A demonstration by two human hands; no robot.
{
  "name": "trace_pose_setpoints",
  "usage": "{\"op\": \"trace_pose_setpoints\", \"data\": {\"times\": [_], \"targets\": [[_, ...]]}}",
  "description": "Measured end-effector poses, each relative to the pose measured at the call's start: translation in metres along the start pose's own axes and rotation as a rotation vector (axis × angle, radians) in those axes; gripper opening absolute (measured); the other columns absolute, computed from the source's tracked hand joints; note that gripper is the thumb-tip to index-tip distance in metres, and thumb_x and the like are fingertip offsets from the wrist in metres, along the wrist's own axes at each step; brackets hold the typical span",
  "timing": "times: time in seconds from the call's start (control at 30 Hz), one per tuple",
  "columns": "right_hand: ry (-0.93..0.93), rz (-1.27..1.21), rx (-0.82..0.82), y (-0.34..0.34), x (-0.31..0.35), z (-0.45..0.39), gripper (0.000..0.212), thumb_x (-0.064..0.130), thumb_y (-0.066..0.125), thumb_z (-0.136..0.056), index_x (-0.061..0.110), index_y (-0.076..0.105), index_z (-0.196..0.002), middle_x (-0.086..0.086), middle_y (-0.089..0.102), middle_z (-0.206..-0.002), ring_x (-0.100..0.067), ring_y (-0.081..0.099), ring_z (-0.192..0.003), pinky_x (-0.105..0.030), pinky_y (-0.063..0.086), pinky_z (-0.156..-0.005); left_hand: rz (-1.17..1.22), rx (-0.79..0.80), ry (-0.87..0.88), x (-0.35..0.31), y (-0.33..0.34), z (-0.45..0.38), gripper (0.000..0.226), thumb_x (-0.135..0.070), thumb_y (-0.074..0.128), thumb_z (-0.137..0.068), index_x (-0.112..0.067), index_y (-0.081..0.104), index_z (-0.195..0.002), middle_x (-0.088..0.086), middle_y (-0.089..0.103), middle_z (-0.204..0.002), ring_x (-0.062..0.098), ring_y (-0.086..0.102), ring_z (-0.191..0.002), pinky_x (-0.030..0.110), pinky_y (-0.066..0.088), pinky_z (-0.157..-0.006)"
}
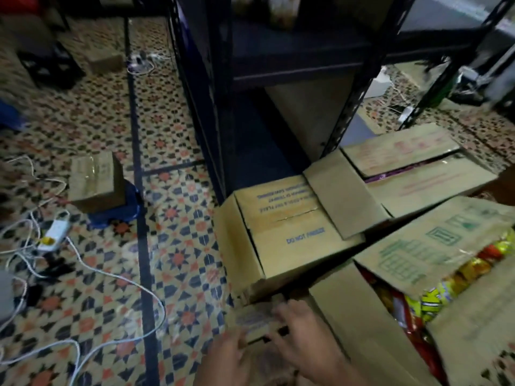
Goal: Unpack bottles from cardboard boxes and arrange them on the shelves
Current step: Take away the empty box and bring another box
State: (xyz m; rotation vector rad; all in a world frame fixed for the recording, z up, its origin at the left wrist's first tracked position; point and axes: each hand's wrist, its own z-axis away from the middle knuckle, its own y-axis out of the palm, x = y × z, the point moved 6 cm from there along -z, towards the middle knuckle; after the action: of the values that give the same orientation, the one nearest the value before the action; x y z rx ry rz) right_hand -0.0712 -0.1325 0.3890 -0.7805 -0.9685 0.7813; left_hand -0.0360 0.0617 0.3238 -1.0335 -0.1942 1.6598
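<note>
Both hands lie on a small cardboard box [259, 324] at the bottom of the view: the left hand [228, 358] rests on its near edge with fingers laid over the top, and the right hand [301, 327] spreads across its right side; blur hides whether either actually grasps the box. Just beyond the fingers sits a closed carton printed DO NOT FREEZE [289, 232]. Right of the right hand, touching its wrist side, an open carton [418, 288] shows red and yellow packets [434, 299]. Farther off, behind both, a half-open carton [412, 174] stands against the dark metal shelf rack [278, 59]. Well left of the hands, a power strip [54, 231] with white cables lies on the patterned tile floor [181, 246]. No bottle is visible.
</note>
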Motion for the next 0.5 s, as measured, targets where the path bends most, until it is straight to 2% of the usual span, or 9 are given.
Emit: {"op": "trace_pose_setpoints", "data": {"times": [0.03, 0.1, 0.23, 0.33, 0.43, 0.5], "targets": [[0.003, 0.012, -0.007, -0.018, 0.001, -0.008, 0.045, 0.063, 0.043, -0.087, 0.034, 0.057, -0.117, 0.012, 0.055, -0.109, -0.010, 0.051, -0.106, -0.030, 0.052, -0.089, -0.124, -0.056, 0.160, -0.043, -0.030, -0.010, 0.009, -0.026, 0.057, -0.102, -0.023, 0.061, -0.109, 0.000, 0.065, -0.123, 0.009, 0.058, -0.090, 0.027, 0.048, -0.100], [-0.036, 0.037, -0.121, -0.063, -0.002, -0.024, 0.042, 0.059, 0.043, -0.095, 0.032, 0.054, -0.125, 0.011, 0.055, -0.117, -0.011, 0.047, -0.114, -0.032, 0.048, -0.095, -0.054, -0.141, 0.233, -0.087, -0.065, -0.032, 0.012, -0.035, 0.056, -0.101, -0.034, 0.059, -0.113, -0.009, 0.064, -0.113, 0.006, 0.059, -0.101, 0.025, 0.050, -0.090], [-0.016, 0.107, -0.244, -0.133, -0.034, -0.081, 0.052, 0.054, 0.051, -0.098, 0.025, 0.047, -0.142, 0.002, 0.053, -0.133, -0.019, 0.044, -0.128, -0.032, 0.042, -0.106, -0.046, -0.303, 0.337, -0.163, -0.104, -0.092, 0.034, -0.030, 0.057, -0.100, -0.023, 0.058, -0.134, -0.002, 0.064, -0.120, 0.017, 0.059, -0.109, 0.034, 0.053, -0.091], [0.046, 0.173, -0.226, -0.153, -0.074, -0.134, 0.067, 0.056, 0.049, -0.098, 0.022, 0.032, -0.153, -0.006, 0.040, -0.151, -0.025, 0.028, -0.144, -0.038, 0.029, -0.117, -0.052, -0.326, 0.268, -0.187, -0.108, -0.155, 0.053, -0.023, 0.057, -0.099, -0.022, 0.040, -0.149, 0.007, 0.051, -0.142, 0.025, 0.050, -0.128, 0.039, 0.048, -0.103], [0.054, 0.223, -0.154, -0.141, -0.103, -0.174, 0.077, 0.058, 0.043, -0.099, 0.023, 0.011, -0.160, -0.012, 0.008, -0.168, -0.030, -0.003, -0.156, -0.045, 0.008, -0.127, 0.030, -0.276, 0.120, -0.173, -0.091, -0.204, 0.086, -0.024, 0.064, -0.094, -0.029, 0.009, -0.160, 0.011, 0.025, -0.162, 0.034, 0.032, -0.147, 0.050, 0.038, -0.117], [0.069, 0.268, -0.079, -0.124, -0.124, -0.195, 0.083, 0.061, 0.035, -0.100, 0.021, -0.005, -0.162, -0.013, -0.016, -0.168, -0.031, -0.022, -0.153, -0.047, -0.005, -0.127, 0.141, -0.250, 0.004, -0.158, -0.074, -0.227, 0.103, -0.030, 0.067, -0.094, -0.034, -0.012, -0.160, 0.012, 0.013, -0.167, 0.036, 0.026, -0.150, 0.051, 0.033, -0.120]]}}
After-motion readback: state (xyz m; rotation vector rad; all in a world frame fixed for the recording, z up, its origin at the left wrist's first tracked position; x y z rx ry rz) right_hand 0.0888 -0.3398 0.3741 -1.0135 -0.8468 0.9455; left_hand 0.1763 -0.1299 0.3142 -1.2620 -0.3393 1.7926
